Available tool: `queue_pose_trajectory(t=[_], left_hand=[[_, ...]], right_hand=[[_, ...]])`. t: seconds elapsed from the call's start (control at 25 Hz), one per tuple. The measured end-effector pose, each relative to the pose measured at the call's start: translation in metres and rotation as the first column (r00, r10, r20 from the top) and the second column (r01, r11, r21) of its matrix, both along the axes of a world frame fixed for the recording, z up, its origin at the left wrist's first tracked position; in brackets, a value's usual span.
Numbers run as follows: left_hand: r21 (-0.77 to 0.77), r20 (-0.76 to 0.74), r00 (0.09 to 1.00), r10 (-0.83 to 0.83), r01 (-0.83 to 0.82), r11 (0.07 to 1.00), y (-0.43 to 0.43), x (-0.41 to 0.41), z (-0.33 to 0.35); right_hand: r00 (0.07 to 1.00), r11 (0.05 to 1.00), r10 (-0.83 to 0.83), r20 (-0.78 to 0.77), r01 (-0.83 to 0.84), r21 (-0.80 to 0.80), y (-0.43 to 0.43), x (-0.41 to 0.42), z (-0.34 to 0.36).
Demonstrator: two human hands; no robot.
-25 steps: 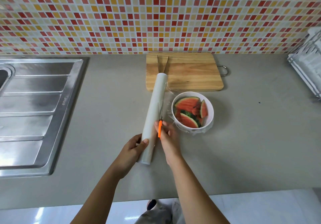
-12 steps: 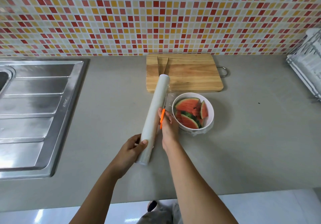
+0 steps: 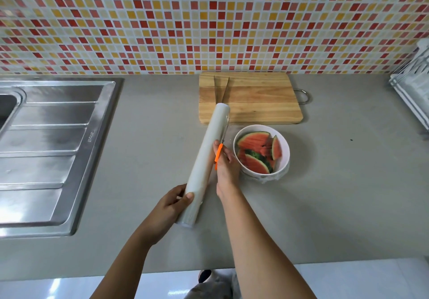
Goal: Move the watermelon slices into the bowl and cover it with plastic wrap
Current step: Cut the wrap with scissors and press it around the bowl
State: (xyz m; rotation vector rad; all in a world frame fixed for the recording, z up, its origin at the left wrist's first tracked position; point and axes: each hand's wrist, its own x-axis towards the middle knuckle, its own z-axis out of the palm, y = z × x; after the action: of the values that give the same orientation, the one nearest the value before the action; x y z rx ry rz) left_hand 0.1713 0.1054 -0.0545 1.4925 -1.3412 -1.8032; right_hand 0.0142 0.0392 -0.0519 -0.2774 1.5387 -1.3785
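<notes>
A white bowl (image 3: 284, 144) on the grey counter holds several watermelon slices (image 3: 254, 141), with clear film over it and bunched under its right side. A long roll of plastic wrap (image 3: 206, 157) lies slanted just left of the bowl. My left hand (image 3: 171, 202) grips the roll's near end. My right hand (image 3: 225, 166) holds an orange-handled cutter (image 3: 218, 152) against the roll's right side, where film stretches toward the bowl; its thin blade points away from me along the roll.
A wooden cutting board (image 3: 257, 100) with metal tongs (image 3: 220, 90) on it lies behind the bowl against the tiled wall. A steel sink and drainboard (image 3: 46, 145) fills the left. A white dish rack (image 3: 415, 92) stands at the right edge.
My right hand has slid the orange cutter along the roll away from me, from near the bowl's front to level with its middle. The left hand stays on the roll's near end.
</notes>
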Motion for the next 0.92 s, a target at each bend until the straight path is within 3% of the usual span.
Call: queue_pose_trajectory(t=[0.2, 0.4, 0.68, 0.92], left_hand=[[0.007, -0.043, 0.998, 0.035, -0.035, 0.999, -0.007, -0.004, 0.003], [0.017, -0.043, 0.998, 0.049, -0.048, 0.999, -0.016, -0.003, 0.005], [0.006, -0.01, 0.999, 0.04, -0.04, 0.999, -0.012, -0.003, 0.004], [-0.002, 0.025, 0.999, 0.046, -0.046, 0.999, -0.011, 0.0, 0.006]], right_hand=[[0.997, 0.996, 0.009, -0.081, -0.016, -0.087, 0.019, 0.007, -0.01], [0.995, 0.986, 0.084, -0.047, -0.09, -0.139, 0.053, 0.011, -0.025], [0.997, 0.995, 0.043, -0.057, -0.048, -0.09, 0.019, 0.002, -0.003], [1.0, 1.0, 0.019, 0.022, -0.019, -0.002, -0.007, 0.0, 0.011]])
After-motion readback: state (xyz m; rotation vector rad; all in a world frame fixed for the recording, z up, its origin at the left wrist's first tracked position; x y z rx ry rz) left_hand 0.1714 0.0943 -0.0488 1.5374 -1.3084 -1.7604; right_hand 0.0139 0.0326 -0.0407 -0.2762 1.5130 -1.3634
